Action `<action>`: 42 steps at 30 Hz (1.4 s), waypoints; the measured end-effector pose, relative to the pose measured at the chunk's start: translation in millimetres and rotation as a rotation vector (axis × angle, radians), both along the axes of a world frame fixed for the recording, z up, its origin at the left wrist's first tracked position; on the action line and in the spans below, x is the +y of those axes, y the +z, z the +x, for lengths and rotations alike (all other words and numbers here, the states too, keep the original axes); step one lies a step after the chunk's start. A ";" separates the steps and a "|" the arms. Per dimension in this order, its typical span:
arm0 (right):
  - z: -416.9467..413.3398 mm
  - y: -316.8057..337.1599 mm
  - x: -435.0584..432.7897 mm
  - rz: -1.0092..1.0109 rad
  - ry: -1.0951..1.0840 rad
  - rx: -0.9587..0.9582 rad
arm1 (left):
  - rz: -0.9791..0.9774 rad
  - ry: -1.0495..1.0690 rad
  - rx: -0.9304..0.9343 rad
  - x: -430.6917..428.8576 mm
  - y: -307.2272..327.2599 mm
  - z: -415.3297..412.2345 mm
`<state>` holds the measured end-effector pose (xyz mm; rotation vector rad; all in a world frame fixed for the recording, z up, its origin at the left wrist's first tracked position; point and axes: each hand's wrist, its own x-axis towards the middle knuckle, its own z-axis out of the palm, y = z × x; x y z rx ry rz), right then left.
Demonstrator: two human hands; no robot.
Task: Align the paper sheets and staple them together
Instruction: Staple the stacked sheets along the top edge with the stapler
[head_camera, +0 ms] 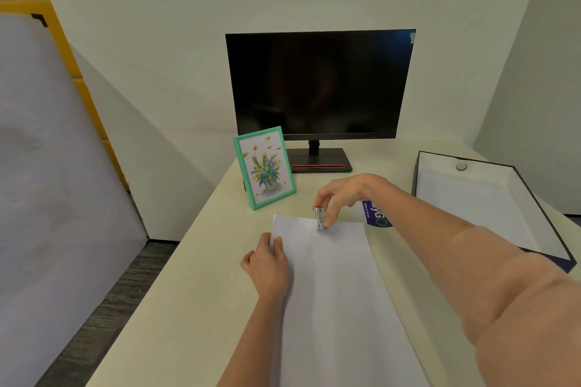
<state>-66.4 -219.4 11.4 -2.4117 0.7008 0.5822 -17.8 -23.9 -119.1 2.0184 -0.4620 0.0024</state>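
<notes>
The right hand (338, 198) pinches a small metal stapler (320, 219) at the far edge of the paper sheets (330, 276) on the desk (195, 276). The left hand (267, 264) pinches their left edge. Press straight down and keep the sheets from sliding.

Left hand (267, 264): low at centre, palm down; fingers curled over the left edge of the paper sheets (330, 276); thumb out to the side
Right hand (342, 198): reaching in from the right, wrist raised; fingertips and thumb pinching the stapler (320, 220) from above
</notes>
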 end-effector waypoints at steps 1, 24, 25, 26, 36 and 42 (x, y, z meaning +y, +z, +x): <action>0.0 -1.3 0.3 0.001 0.002 -0.009 | -0.004 0.003 0.001 0.1 -0.2 0.2; 3.3 -1.2 1.1 -0.016 0.020 -0.019 | -0.004 -0.003 0.001 -0.6 -1.7 0.9; 3.7 -2.3 1.3 -0.016 0.031 -0.014 | -0.004 -0.002 0.003 -1.1 -2.3 1.1; 4.1 -3.2 1.2 -0.015 0.033 -0.012 | -0.004 0.001 0.004 -1.1 -2.5 1.1; 3.8 -2.8 3.1 0.005 0.014 -0.038 | -0.009 -0.005 -0.002 -1.2 -3.4 1.4; 5.1 -7.2 1.4 0.049 -0.033 -0.054 | -0.032 -0.011 0.007 0.4 -4.0 -0.1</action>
